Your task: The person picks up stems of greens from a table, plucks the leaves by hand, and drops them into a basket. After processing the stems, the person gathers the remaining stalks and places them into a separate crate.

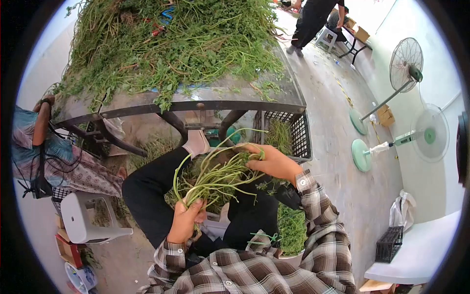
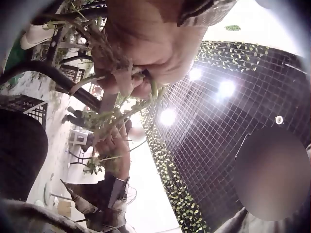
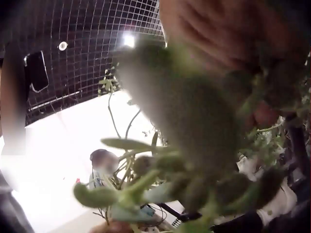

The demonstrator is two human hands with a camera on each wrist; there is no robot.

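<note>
In the head view a loose bunch of long green plant stems [image 1: 210,183] fans out over the person's lap. My left hand [image 1: 185,221] grips it near the root ends, fingers curled round and thumb on top. At the far right of the bunch, my right hand [image 1: 275,161] holds the leafy tips with bent fingers. Root ends [image 2: 119,68] poke out beside the left hand in the left wrist view. Blurred leaves [image 3: 180,111] cover much of the right wrist view, in front of the right hand [image 3: 218,39].
A big heap of leafy stems [image 1: 171,54] lies on the table [image 1: 205,104] ahead. Beneath its right corner stands a black crate [image 1: 299,134]; cut greens [image 1: 292,230] fill a container by the right thigh. A white stool [image 1: 90,218] is at left, two fans [image 1: 407,63] at right.
</note>
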